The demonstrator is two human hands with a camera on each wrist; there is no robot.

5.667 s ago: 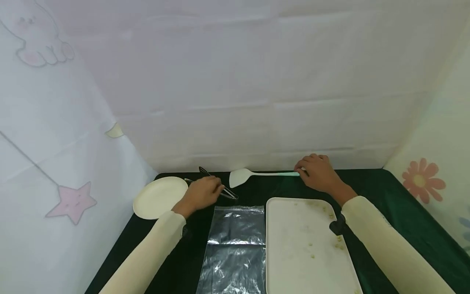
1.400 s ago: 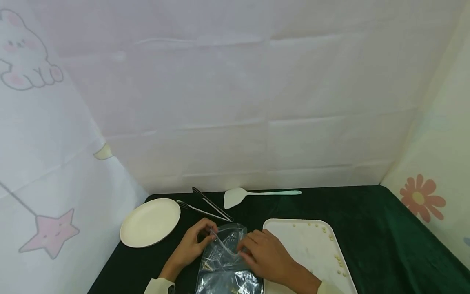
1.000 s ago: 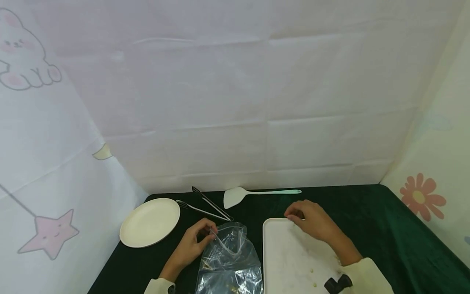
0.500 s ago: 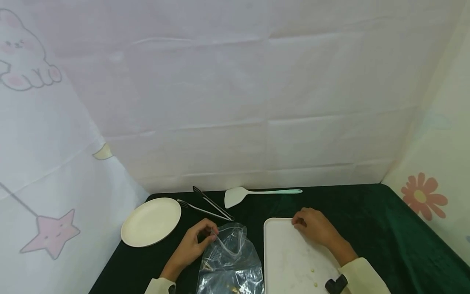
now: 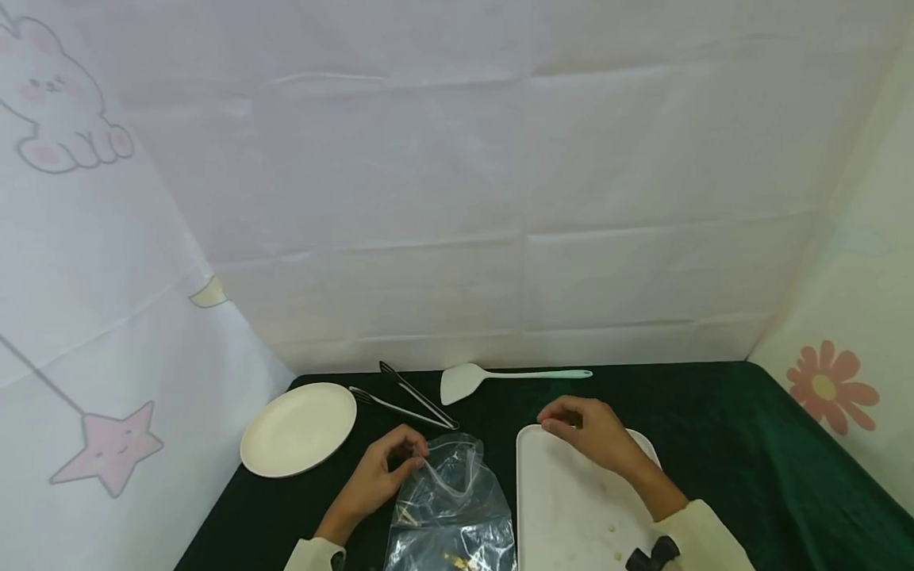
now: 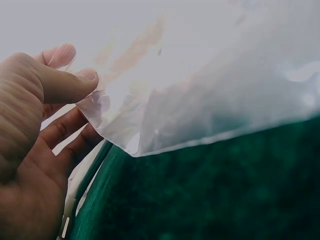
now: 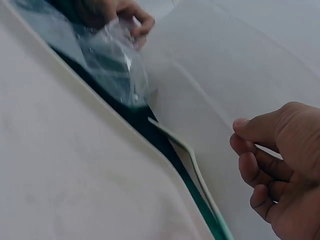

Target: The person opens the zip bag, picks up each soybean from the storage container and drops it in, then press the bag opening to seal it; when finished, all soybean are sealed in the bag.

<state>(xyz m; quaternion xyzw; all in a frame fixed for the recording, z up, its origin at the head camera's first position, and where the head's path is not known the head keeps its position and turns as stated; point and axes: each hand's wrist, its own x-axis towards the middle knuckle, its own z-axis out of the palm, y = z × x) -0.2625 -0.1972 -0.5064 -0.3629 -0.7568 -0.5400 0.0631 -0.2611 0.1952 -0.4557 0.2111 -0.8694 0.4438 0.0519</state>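
Bag of clear plastic (image 5: 457, 507) sits right of the left hand (image 5: 377, 473), which pinches its rim, presumably to keep the mouth spread. Right hand (image 5: 594, 434), fingertips narrow, is over the far edge of a white rectangular tray (image 5: 553, 503); whether it holds anything cannot be told. Small yellowish pieces (image 5: 612, 529) lie behind that hand.

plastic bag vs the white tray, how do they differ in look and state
The plastic bag is see-through; the tray is opaque white. The bag is limp, its edge pinched by the left hand; the tray lies flat with a raised rim. Both rest on the green cloth and show small yellowish pieces.
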